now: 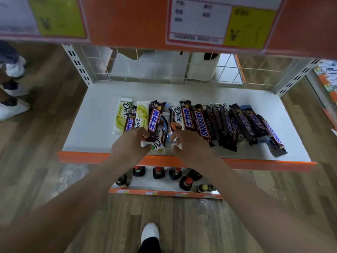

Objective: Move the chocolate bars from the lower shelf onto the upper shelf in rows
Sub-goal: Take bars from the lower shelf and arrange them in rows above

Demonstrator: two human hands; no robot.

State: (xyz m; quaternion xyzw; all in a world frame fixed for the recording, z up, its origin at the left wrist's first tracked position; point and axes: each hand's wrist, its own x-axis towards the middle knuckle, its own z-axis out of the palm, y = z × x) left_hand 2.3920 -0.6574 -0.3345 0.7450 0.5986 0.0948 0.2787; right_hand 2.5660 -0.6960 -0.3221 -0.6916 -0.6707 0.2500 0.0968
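Observation:
A white shelf board (91,128) with an orange front edge carries a row of chocolate bars. Two yellow Dove bars (124,114) lie at the left, and several dark Snickers bars (242,125) overlap each other at the right. In the middle, a dark Dove bar (159,140) lies under a Snickers bar (154,119). My left hand (131,145) pinches the near white end of that dark Dove bar. My right hand (187,145), fingers curled, pinches a white wrapper end (178,145) of a bar mostly hidden beneath it. The orange front of the shelf above (127,21) fills the top.
A lower shelf (164,193) holds several dark bottles (158,172). Price tags (198,21) hang on the upper shelf front. A wire grid (145,66) backs the shelf. Another person's white shoes (12,106) stand at the left; my own shoe (149,232) is below.

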